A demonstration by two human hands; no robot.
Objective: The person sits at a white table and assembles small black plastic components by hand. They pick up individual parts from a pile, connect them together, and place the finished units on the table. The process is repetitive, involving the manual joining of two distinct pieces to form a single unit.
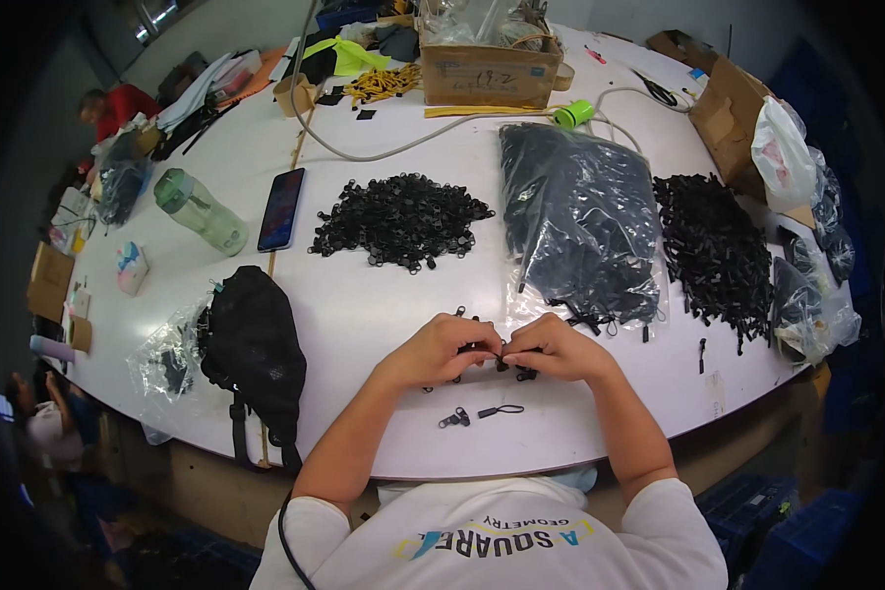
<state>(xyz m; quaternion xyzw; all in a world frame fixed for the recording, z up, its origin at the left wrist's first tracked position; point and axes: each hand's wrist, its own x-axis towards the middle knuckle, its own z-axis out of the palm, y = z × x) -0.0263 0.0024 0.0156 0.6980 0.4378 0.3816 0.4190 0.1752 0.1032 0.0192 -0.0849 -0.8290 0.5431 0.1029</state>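
Observation:
Close together over the near middle of the table, my left hand [442, 352] and my right hand [562, 350] both pinch a small black zipper part [502, 363]. The fingers hide most of it, so I cannot tell slider from pull. A few black pieces lie beneath and beside my fingertips. Nearer to me are loose zipper sliders [454, 418] and a single looped cord zipper pull [501, 410]. Beyond my hands spreads a heap of black zipper sliders [398, 218]. A clear plastic bag [582, 221] full of black pieces lies to its right.
At the right is a pile of black zipper pulls [718, 256]. A black waist bag [256, 354], a phone [281, 209] and a green bottle [202, 211] lie left. Far back stands a cardboard box [487, 77], with a grey cable [393, 157] running before it.

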